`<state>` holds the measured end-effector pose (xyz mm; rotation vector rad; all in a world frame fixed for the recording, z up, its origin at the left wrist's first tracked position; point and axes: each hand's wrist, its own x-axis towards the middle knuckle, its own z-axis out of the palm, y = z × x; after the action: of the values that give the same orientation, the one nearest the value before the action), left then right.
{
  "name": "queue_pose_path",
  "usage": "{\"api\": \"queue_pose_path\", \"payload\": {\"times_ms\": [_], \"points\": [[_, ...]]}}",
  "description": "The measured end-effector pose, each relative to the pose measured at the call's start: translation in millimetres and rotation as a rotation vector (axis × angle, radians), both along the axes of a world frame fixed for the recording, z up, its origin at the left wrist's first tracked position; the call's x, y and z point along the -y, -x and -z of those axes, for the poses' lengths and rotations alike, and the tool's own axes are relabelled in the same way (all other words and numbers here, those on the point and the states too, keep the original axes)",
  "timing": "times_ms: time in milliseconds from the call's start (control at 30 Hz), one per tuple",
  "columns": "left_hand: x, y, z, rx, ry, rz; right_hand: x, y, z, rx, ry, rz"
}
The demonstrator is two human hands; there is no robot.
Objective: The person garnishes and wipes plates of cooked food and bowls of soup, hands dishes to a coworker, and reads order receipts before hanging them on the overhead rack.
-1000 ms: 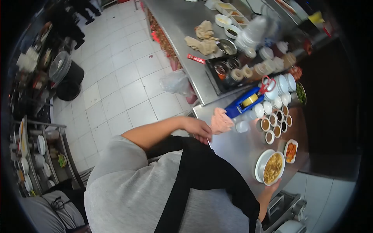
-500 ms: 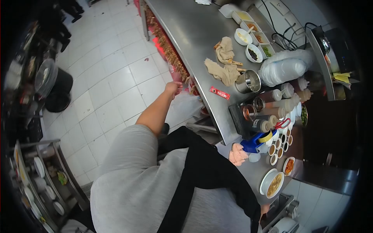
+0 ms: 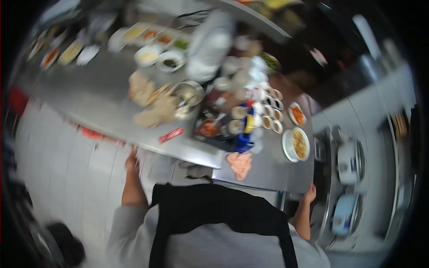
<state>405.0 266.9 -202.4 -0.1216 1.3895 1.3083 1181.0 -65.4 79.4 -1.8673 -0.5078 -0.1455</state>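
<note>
Though blurred in the head view, shows the left hand [image 3: 133,161] just beside the near edge of a table [image 3: 105,100], closest to a red packet [image 3: 171,135], and the right hand [image 3: 310,193] by the corner of the adjoining table [image 3: 275,174], near a food-filled bowl [image 3: 308,145] on a white dish [image 3: 285,145], but cannot tell open from closed on either.

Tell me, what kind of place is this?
It looks like a kitchen, perhaps a restaurant's. There's a long metal counter, white bowls of food sit on it, and the person wears what looks like a black apron.
</note>
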Motion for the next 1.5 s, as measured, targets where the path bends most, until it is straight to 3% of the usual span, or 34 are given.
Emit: {"api": "queue_pose_path", "payload": {"times_ms": [33, 67, 167, 367, 400, 467, 533, 567, 633, 733, 800, 900, 967, 1033, 1167, 1233, 1267, 1333, 1500], "points": [[7, 13, 17, 0.069, -0.118, 0.022, -14, -1, -9, 0.014, 0.101, 0.03], [11, 13, -5, -0.004, -0.042, 0.001, -33, 9, -21, 0.076, 0.066, -0.025], [3, 9, -36, -0.037, -0.22, -0.071, -94, 57, -66, 0.071, -0.021, -0.142], [-24, 42, -26, -0.521, -0.046, 0.082, -157, 104, -100, 0.27, -0.039, -0.305], [-5, 39, -54, -1.047, 0.167, 0.358, -160, 111, -107, 0.268, -0.049, -0.337], [34, 46, -90, -1.63, 0.409, 0.634, -159, 126, -119, 0.289, -0.058, -0.419], [56, 55, -108, -1.468, 0.279, 0.296, -160, 140, -132, 0.347, -0.064, -0.526], [75, 32, -170, -1.222, 0.136, -0.024, -163, 148, -136, 0.307, -0.039, -0.633], [91, 15, -234, -1.017, -0.48, -0.154, -166, 169, -147, 0.257, -0.055, -0.87], [124, -113, -387, -1.216, -0.833, 0.121, -169, 202, -175, 0.29, -0.182, -1.263], [143, -195, -440, -1.373, -1.064, 0.476, -173, 210, -187, 0.568, -0.294, -1.512], [168, -315, -486, -1.538, -1.423, 0.972, -153, 210, -205, 0.63, -0.148, -1.654], [175, -370, -480, -1.423, -1.507, 1.028, -143, 195, -197, 0.67, -0.048, -1.671], [178, -400, -459, -1.226, -1.401, 1.036, -139, 174, -175, 0.703, -0.021, -1.624], [168, -434, -421, -0.953, -1.146, 1.051, -123, 95, -171, 0.317, 0.009, -1.383], [161, -438, -386, -1.049, -1.149, 1.115, -124, 29, -160, 0.021, 0.033, -1.106], [162, -440, -371, -1.09, -1.149, 1.142, -123, -4, -154, -0.198, -0.168, -0.96], [159, -443, -328, -1.147, -1.177, 1.192, -123, -82, -124, -0.063, -0.316, -0.603], [152, -458, -265, -1.4, -1.379, 1.358, -108, -204, -26, -0.1, -0.347, -0.234]]}}
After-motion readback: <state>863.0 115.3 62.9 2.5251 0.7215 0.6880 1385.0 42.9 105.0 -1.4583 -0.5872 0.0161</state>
